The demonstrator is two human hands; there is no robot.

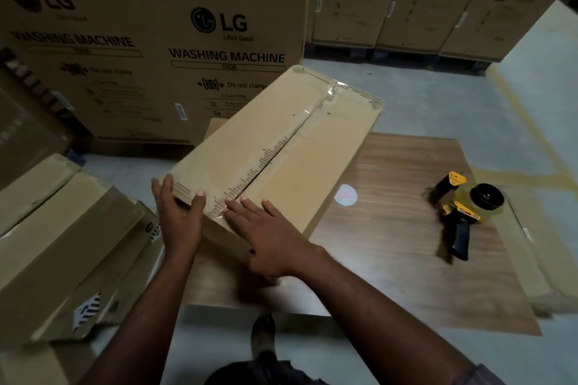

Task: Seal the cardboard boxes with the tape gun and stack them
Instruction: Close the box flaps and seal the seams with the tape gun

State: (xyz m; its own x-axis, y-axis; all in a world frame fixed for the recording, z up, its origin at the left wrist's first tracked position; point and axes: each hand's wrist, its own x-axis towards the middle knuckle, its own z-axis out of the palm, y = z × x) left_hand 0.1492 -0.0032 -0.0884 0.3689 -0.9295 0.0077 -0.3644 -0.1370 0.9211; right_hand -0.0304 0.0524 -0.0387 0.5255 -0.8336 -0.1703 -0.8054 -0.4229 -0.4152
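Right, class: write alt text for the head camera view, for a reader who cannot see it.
A person's left hand grips the near corner of a taped cardboard box while the right hand lies flat on its top. A yellow tape gun lies on the wooden table to the right; large printed cartons stand behind.

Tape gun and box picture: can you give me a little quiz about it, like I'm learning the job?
1. True or false: the tape gun lies on the wooden table, held by nobody.
2. What runs along the cardboard box top's middle seam? A. clear tape B. string C. a ribbon
3. Fill in: the big LG boxes behind read "WASHING ____".

Key: 1 true; 2 A; 3 MACHINE.
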